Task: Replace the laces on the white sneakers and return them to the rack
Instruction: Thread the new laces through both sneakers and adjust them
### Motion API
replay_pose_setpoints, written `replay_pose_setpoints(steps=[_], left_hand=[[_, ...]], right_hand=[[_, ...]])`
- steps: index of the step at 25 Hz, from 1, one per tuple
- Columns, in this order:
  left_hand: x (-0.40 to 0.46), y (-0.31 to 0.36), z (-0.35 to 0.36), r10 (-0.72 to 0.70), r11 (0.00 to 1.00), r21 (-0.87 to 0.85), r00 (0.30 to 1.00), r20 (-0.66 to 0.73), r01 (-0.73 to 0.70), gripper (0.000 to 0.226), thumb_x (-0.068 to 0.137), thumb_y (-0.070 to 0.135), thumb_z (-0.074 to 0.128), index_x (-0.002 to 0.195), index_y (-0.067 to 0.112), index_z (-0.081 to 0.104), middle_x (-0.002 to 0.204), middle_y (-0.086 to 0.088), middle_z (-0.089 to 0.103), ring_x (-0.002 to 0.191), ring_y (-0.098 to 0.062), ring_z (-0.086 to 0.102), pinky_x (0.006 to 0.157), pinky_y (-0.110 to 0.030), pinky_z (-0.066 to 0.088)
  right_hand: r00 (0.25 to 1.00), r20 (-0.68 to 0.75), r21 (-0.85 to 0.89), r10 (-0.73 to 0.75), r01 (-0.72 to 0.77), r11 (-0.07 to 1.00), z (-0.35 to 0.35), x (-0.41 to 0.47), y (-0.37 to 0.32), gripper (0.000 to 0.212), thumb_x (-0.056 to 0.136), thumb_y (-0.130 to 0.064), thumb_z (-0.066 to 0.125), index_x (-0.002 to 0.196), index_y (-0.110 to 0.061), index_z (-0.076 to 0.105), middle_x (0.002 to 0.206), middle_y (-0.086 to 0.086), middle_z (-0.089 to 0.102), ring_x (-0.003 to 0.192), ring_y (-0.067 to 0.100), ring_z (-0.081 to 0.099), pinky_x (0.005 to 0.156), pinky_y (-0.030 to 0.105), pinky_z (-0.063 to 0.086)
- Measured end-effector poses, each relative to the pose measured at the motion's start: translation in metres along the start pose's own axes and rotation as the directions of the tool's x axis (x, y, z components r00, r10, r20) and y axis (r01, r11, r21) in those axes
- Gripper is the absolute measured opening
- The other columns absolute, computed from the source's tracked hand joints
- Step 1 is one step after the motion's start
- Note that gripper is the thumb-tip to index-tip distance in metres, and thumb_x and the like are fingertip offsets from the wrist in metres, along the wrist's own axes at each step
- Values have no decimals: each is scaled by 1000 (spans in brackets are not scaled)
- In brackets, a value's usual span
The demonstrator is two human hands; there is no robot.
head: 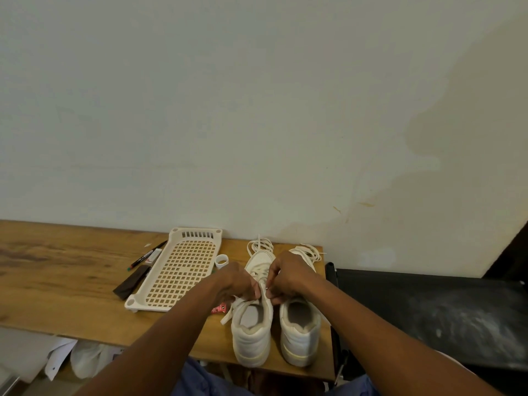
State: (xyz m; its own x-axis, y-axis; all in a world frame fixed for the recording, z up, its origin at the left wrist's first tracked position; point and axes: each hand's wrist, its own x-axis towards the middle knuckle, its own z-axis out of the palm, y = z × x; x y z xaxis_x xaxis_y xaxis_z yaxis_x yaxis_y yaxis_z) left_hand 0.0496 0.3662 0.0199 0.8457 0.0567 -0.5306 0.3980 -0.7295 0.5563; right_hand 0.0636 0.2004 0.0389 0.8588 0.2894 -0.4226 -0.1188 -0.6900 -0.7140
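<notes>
Left shoe: we see the left shoe (251,330) on the desk (71,281), heel toward us, toe toward the wall; its long axis runs straight away from us.
Right shoe: the right shoe (300,332) stands just beside it, parallel, heel toward us.
Lace: a flat white lace (230,312) trails off the left side of the left shoe's opening onto the desk; its upper part runs up to the fingers.
Left hand: our left hand (234,284) sits over the left side of the left shoe's throat, fingers curled; we judge it pinches the lace, though the contact itself is partly hidden.
Right hand: our right hand (288,278) meets it from the right, fingers (271,292) curled and pinched at the tongue top of the same shoe.
Key relation: the eyelets lie directly under and just ahead of both sets of fingers, along the shoe's axis; both hands are equally near, one per eyelet row.
Spare laces: loose laces (261,244) lie at the toes, and more (310,250) beyond the right shoe.
Rack: the rack (183,270) lies flat left of the shoes, near the left hand.
Step judged: lacing or unlacing the left shoe near its top eyelets; we cannot tell which.
</notes>
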Motion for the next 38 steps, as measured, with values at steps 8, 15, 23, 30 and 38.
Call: replay_pose_setpoints(steps=[8,15,23,30,38], left_hand=[[-13,1,-17,290,933,225,957,-12,-280,31,72,31,91,97,27,73,103,7,69,99,-14,64,87,-29,53],[-10,7,-11,439,862,311,896,-65,-400,91,69,48,91,144,25,45,146,5,48,128,-16,49,105,-32,43],[-3,-1,-12,382,870,326,924,26,-369,102,65,53,92,149,27,40,149,8,49,130,-13,49,108,-30,42],[-1,-6,-13,303,895,325,951,60,-306,111,65,59,89,155,28,32,154,5,45,136,-19,47,105,-31,42],[4,-4,-18,304,867,388,949,86,-313,109,67,47,93,156,27,33,157,5,44,141,-20,45,112,-37,42]], right_hand=[[975,-24,-265,-221,207,942,-7,2,1,7,83,-13,78,87,-7,79,84,9,78,77,26,77,78,41,65],[975,-112,565,-193,223,794,-26,-6,-16,14,99,-3,51,87,-9,55,82,19,74,69,33,73,69,45,65],[931,101,-543,-350,346,765,-15,-5,-2,23,88,-24,74,108,-14,70,100,2,66,91,20,63,74,30,50],[892,-111,-304,-438,389,870,-24,-4,-11,17,85,-9,63,81,-11,79,89,3,76,87,20,71,84,40,60],[909,-224,-199,-351,310,930,-38,-4,-2,28,77,-31,71,101,-21,60,90,-2,73,80,14,68,72,34,52]])
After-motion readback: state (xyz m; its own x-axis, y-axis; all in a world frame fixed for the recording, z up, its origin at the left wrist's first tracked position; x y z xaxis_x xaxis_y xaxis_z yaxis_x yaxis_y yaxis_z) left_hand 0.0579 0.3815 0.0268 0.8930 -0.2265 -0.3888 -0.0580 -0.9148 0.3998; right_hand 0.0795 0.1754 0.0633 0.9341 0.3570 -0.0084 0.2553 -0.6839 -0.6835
